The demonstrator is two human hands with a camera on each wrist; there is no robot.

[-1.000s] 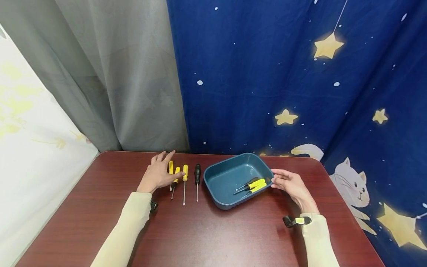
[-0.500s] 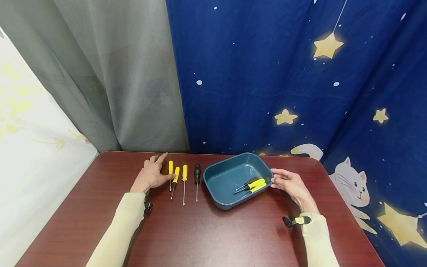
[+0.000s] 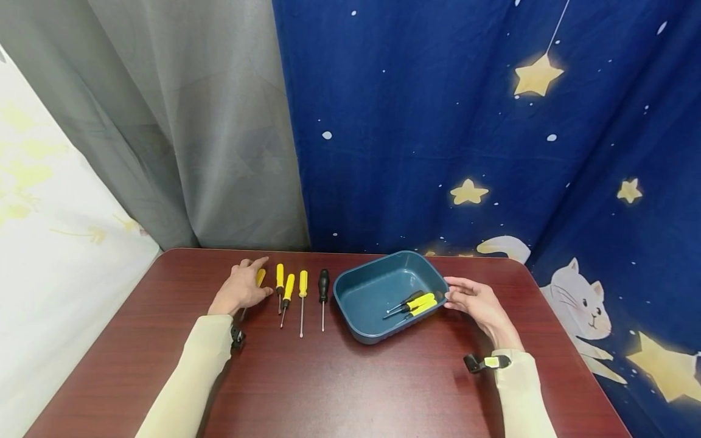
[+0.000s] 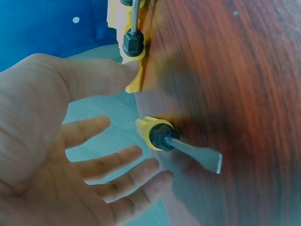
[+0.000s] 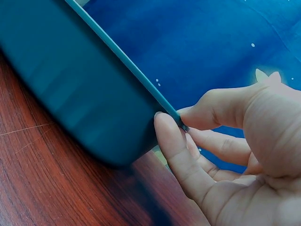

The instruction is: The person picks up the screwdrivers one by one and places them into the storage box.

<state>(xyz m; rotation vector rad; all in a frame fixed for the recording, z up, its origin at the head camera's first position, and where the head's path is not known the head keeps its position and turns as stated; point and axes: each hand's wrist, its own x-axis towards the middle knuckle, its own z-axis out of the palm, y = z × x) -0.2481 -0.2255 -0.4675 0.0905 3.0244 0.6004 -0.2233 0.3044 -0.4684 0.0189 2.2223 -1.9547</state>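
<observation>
My left hand (image 3: 241,288) reaches over the table's far left part, thumb and fingers spread around a yellow-handled screwdriver (image 3: 260,277). In the left wrist view this flat-bladed screwdriver (image 4: 162,136) lies between thumb and fingers, ungripped. The hand hides part of it in the head view. To its right lie two yellow-and-black screwdrivers (image 3: 287,292), a yellow one with a long shaft (image 3: 303,286) and a black-handled one (image 3: 324,286). My right hand (image 3: 476,302) pinches the rim of the blue plastic bin (image 5: 94,94) at its right corner.
Inside the bin, several screwdrivers (image 3: 418,302) with yellow and black handles lie at the right end. The dark red table (image 3: 350,389) ends just behind the bin, where a blue star-patterned curtain (image 3: 383,152) and a grey curtain (image 3: 235,152) hang.
My left hand has moved left, away from the middle screwdrivers, and come over the leftmost one, whose yellow handle now shows beside it. The right hand and bin have stayed put.
</observation>
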